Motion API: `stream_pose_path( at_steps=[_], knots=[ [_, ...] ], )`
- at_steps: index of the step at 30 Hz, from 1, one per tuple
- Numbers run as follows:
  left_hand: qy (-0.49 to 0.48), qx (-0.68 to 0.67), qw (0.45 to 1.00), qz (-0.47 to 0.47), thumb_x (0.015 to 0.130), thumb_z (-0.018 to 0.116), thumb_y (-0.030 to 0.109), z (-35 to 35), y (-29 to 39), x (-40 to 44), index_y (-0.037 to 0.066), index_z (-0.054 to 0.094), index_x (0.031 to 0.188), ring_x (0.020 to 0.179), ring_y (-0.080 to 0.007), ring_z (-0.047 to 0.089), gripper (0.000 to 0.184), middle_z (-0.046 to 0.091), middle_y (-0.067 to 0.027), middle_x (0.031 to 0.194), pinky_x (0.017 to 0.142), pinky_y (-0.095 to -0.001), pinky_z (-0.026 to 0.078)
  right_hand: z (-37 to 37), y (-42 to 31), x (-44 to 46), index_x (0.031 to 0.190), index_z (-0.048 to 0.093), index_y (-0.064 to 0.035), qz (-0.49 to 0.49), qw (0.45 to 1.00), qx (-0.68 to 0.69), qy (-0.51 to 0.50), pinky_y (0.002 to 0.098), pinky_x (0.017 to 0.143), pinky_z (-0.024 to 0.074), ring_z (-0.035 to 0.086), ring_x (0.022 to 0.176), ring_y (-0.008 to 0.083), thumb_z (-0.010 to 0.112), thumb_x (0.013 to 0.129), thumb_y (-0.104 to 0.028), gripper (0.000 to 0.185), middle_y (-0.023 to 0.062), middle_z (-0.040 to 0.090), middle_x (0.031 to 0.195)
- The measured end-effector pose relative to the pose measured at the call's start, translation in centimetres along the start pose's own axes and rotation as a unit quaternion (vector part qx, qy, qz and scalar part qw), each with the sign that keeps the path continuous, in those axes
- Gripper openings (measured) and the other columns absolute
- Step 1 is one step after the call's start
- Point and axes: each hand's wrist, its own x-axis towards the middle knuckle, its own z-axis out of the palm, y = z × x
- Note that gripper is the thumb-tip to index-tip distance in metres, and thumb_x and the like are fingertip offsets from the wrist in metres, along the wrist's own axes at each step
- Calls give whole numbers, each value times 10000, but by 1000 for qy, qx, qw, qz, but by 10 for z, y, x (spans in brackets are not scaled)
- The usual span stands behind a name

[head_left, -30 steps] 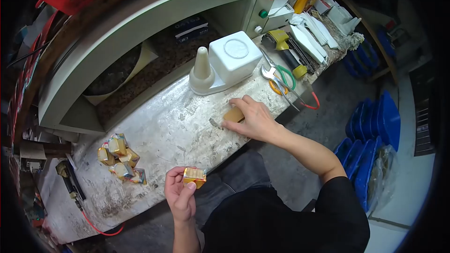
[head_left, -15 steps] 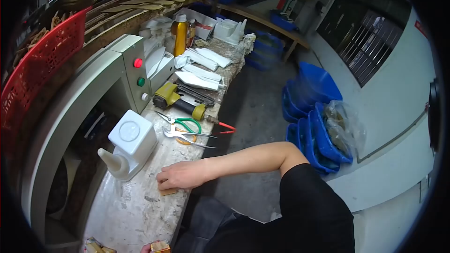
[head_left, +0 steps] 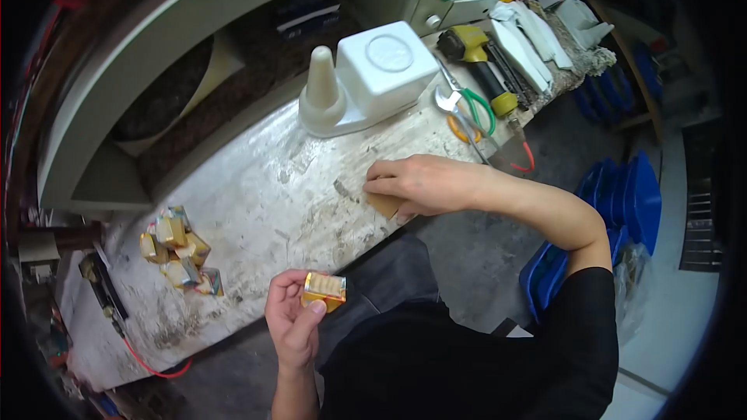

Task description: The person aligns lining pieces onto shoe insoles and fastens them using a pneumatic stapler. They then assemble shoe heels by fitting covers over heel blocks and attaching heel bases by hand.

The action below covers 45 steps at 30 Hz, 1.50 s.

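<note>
My left hand (head_left: pixel 289 325) is closed around a small yellow printed box (head_left: pixel 333 303), holding it off the front edge of the bench. Its upper side shows pale tan contents that I cannot make out. Fingers curled, my right hand (head_left: pixel 432 185) grips a small flat tan piece (head_left: pixel 383 204) at the bench edge. That piece is partly hidden under the fingers. Several more small yellow printed boxes (head_left: pixel 175 243) lie in a loose pile on the bench to the left.
Behind my right hand stands a white square container with a cone (head_left: pixel 389 62). Green-handled scissors (head_left: pixel 476 113), orange-handled pliers (head_left: pixel 461 129) and a yellow nail gun (head_left: pixel 484 70) lie to the right. A grey machine housing (head_left: pixel 233 8) borders the bench (head_left: pixel 241 187); blue bins (head_left: pixel 622 194) stand beyond.
The view has swung down and left, bringing my left hand, its yellow box and the pile fully into sight. My right hand stays on the tan piece.
</note>
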Motion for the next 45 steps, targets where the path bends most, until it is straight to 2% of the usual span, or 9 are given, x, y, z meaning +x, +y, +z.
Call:
stream_pose_path(
  at_steps=[9, 22, 26, 28, 31, 35, 39, 43, 45],
  knots=[
    [-9, -34, 999, -13, 909, 687, -30, -2, 0, 5, -42, 522, 1364, 1166, -242, 691, 484, 687, -204, 1286, 1062, -388, 547, -13, -34, -8, 1398, 597, -36, 49, 999, -5, 0, 463, 930, 598, 693, 1154, 370, 834, 862, -138, 595, 148, 574, 1419],
    [-3, -46, 999, -10, 906, 689, -49, -1, -1, 8, -38, 531, 1352, 1177, -245, 686, 474, 688, -201, 1280, 1062, -386, 544, 8, -22, -15, 1370, 641, -58, 39, 996, -69, 36, 444, 924, 603, 681, 1153, 340, 861, 846, -157, 576, 130, 634, 1321],
    [-1, -28, 1000, -4, 913, 683, 4, 2, 1, 5, -30, 526, 1364, 1152, -247, 689, 479, 685, -199, 1278, 1046, -394, 552, -37, -29, -17, 1349, 659, -42, 66, 991, 6, 114, 411, 895, 605, 685, 1126, 317, 879, 846, -170, 564, 130, 633, 1314],
    [-13, -42, 999, 0, 907, 687, -19, 0, -1, 12, -33, 527, 1359, 1161, -247, 687, 479, 685, -198, 1277, 1053, -392, 548, -89, -34, -22, 1347, 679, -31, 147, 955, 46, 253, 387, 911, 590, 689, 1097, 299, 884, 857, -179, 551, 130, 636, 1303],
    [-16, -55, 998, -23, 896, 695, -66, -1, -2, 9, -39, 530, 1348, 1179, -247, 684, 481, 686, -197, 1276, 1065, -388, 541, -142, 1, -21, 1359, 685, -27, 158, 942, -39, 295, 393, 935, 570, 690, 1091, 293, 893, 853, -194, 573, 133, 637, 1302],
    [-23, -44, 999, -16, 892, 697, -73, 3, -3, 13, -39, 532, 1342, 1177, -248, 684, 480, 686, -196, 1273, 1062, -389, 543, -162, 44, 14, 1334, 714, -17, 92, 970, -99, 202, 442, 952, 566, 698, 1125, 338, 877, 859, -222, 542, 129, 677, 1246],
    [-4, -59, 998, -8, 889, 699, -81, 6, -6, 15, -40, 536, 1337, 1174, -246, 685, 478, 688, -194, 1269, 1063, -386, 541, -167, 43, 29, 1320, 742, -20, 113, 977, -136, 118, 448, 994, 552, 697, 1128, 358, 873, 853, -204, 518, 139, 684, 1249],
    [-7, -70, 997, -23, 888, 704, -81, 1, -2, 19, -40, 537, 1334, 1176, -242, 684, 477, 687, -191, 1272, 1068, -383, 535, -168, 30, 20, 1295, 761, -17, 188, 963, -143, 129, 454, 1001, 554, 698, 1131, 374, 869, 843, -175, 490, 140, 688, 1261],
    [-4, -50, 998, -25, 887, 703, -44, 0, 1, 19, -30, 535, 1336, 1165, -242, 683, 480, 685, -188, 1271, 1054, -383, 543, -173, 29, 24, 1295, 761, -17, 165, 970, -135, 116, 458, 996, 555, 698, 1131, 373, 872, 840, -173, 494, 143, 690, 1256]
  ],
)
